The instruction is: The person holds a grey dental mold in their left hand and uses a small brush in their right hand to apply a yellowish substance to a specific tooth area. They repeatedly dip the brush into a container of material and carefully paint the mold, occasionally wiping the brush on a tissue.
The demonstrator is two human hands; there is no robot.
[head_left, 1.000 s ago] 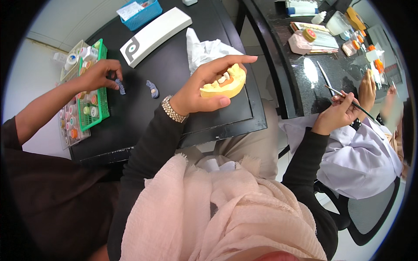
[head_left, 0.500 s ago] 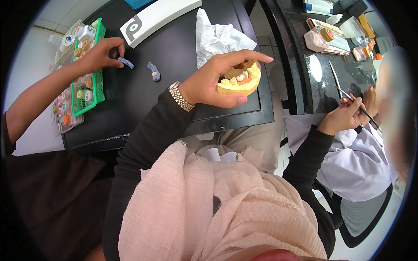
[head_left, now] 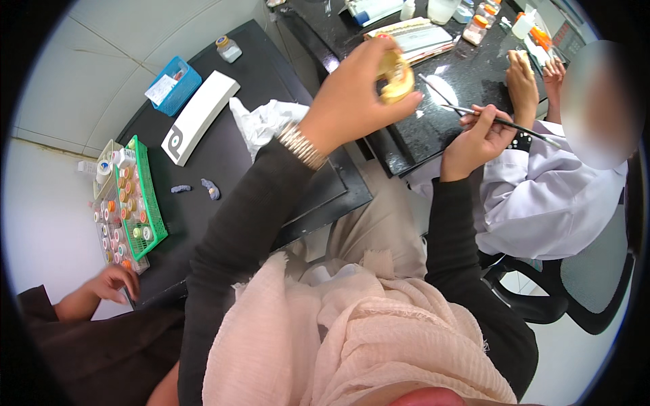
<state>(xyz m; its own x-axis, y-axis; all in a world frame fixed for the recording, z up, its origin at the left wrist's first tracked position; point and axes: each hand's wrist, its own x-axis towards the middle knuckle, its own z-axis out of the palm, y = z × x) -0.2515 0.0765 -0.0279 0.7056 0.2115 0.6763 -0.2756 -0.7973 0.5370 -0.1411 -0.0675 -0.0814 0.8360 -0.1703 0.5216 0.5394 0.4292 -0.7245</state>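
My left hand (head_left: 359, 95), a metal-banded watch at its wrist, grips a yellow dental cast (head_left: 398, 81) from the side, high over the edge of the dark glossy table. The fingers hide part of the cast and its teeth. To the right, my right hand (head_left: 477, 143) pinches a thin dark-handled brush (head_left: 508, 123), its tip pointing left toward the tabletop. A slim pale tool (head_left: 437, 90) lies on that table near the brush tip. Two blue putty pieces, one smaller (head_left: 181, 189) and one curved (head_left: 210, 189), rest on the black left table.
A co-worker's hand (head_left: 112, 284) is by the green basket (head_left: 150, 216) of small jars. Another person's hands (head_left: 523, 84) are at the right. On the left table are a white box (head_left: 203, 111), a blue basket (head_left: 193, 82) and crumpled paper (head_left: 261, 122). Jars (head_left: 476, 28) stand behind.
My view has turned rightward. My left hand has carried the cast from the left table toward the glossy one. The co-worker's hand at left has let go of the smaller blue piece and drawn back.
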